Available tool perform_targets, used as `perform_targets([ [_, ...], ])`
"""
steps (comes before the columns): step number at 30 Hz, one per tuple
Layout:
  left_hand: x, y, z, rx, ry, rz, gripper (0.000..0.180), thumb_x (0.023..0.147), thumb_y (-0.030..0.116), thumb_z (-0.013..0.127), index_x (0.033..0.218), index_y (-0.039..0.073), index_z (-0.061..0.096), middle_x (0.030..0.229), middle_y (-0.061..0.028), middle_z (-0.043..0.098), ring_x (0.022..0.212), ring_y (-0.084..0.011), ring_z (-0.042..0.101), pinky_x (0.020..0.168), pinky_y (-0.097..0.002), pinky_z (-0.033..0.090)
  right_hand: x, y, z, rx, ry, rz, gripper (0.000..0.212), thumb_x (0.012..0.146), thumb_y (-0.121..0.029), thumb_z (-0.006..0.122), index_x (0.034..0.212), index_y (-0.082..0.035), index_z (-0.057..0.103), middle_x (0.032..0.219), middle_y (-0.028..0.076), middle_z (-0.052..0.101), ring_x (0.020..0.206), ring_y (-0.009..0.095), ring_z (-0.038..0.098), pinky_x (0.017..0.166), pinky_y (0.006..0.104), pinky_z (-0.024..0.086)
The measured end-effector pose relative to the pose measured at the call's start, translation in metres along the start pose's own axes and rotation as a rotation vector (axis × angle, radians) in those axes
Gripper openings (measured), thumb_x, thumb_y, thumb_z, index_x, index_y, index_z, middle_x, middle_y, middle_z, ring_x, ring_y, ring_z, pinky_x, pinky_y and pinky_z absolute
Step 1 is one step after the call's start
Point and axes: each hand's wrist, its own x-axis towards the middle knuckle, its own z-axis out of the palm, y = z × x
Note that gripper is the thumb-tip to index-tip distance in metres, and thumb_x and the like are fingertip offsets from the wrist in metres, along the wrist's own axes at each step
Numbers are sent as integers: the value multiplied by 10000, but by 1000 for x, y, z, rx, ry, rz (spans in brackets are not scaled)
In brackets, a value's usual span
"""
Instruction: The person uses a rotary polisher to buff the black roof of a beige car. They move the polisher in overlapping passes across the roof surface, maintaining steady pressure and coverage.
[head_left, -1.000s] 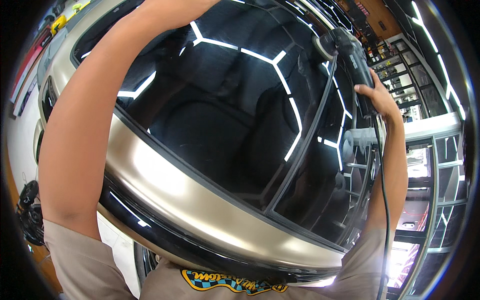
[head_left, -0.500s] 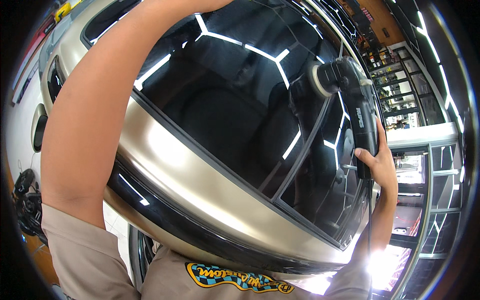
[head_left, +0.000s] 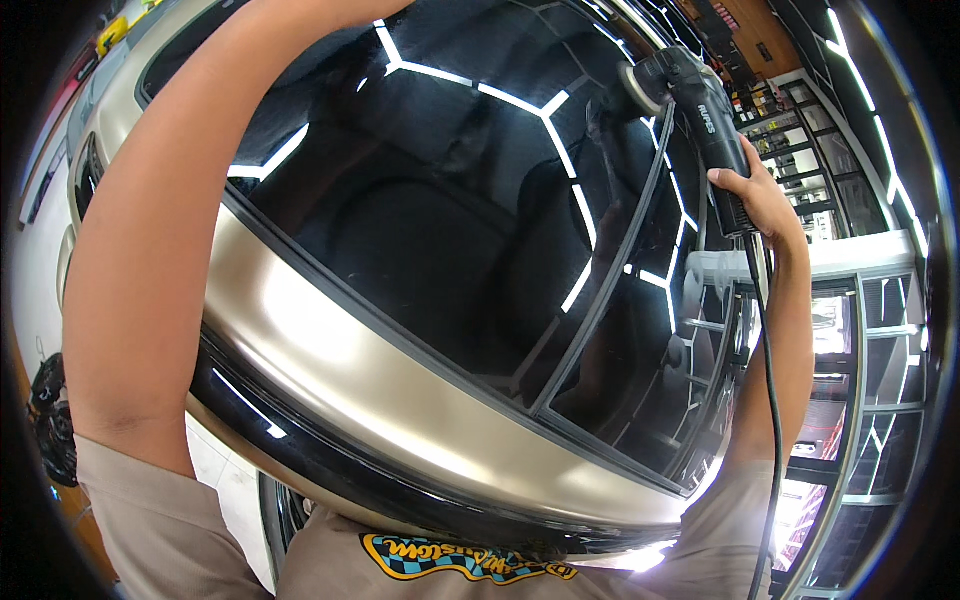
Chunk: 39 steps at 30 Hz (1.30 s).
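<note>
Polisher (head_left: 708, 120) now sits farther up glossy black panel (head_left: 430, 240) than last frame; our right hand (head_left: 768, 205) wraps its body. Our left hand (head_left: 365, 10) mostly cropped, can't tell fingers.

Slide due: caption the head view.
Right hand holds a polisher at a black car panel; left forearm extends past top edge.

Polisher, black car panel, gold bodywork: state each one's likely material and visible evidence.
Polisher: probably hard plastic, low-sheen, moulded-looking. Black car panel: glass or lacquered sheet, unclear which; glossy, with sharp reflections. Gold bodywork: likely painted metal, satin, with soft highlights.
</note>
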Motion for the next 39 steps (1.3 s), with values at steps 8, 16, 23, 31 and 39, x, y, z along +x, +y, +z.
perform_targets([
  [8, 9, 7, -13, -74, 27, 43, 305, 908, 246, 665, 910, -44, 761, 912, -271, 722, 894, -424, 707, 843, -474, 553, -81, -5, 5, -137, 30, -126, 1034, 753, -402, 797, 1624, -150, 300, 1235, 292, 674, 1128, 404, 684, 1009, 430, 490],
  [16, 12, 6, -9, -38, 55, 61, 298, 907, 245, 670, 905, -40, 759, 898, -274, 715, 867, -426, 704, 821, -479, 550, -187, -19, 14, -121, -5, -85, 1062, 727, -249, 828, 1630, -162, 275, 1154, 275, 722, 1073, 423, 715, 989, 447, 521],
  [23, 3, 17, -15, -37, 28, 52, 311, 911, 262, 680, 912, -40, 756, 925, -277, 709, 915, -428, 690, 843, -484, 533, -139, -6, 12, -120, 52, -97, 1033, 743, -347, 818, 1624, -193, 301, 1203, 293, 697, 1092, 430, 701, 974, 451, 511],
  [31, 4, 13, -11, 25, 30, 14, 326, 924, 286, 679, 958, -28, 759, 1031, -283, 698, 1020, -443, 658, 922, -489, 517, -84, -1, -2, -173, 58, -51, 1031, 758, -448, 784, 1620, -146, 307, 1163, 320, 689, 1032, 425, 712, 932, 442, 518],
  [39, 12, 18, -7, -1, -14, 100, 310, 932, 291, 677, 984, -7, 744, 1041, -249, 682, 1004, -426, 662, 920, -485, 524, -160, -20, 0, -168, 13, -69, 1074, 723, -363, 824, 1620, -134, 280, 1128, 345, 693, 1037, 493, 699, 951, 476, 513],
])
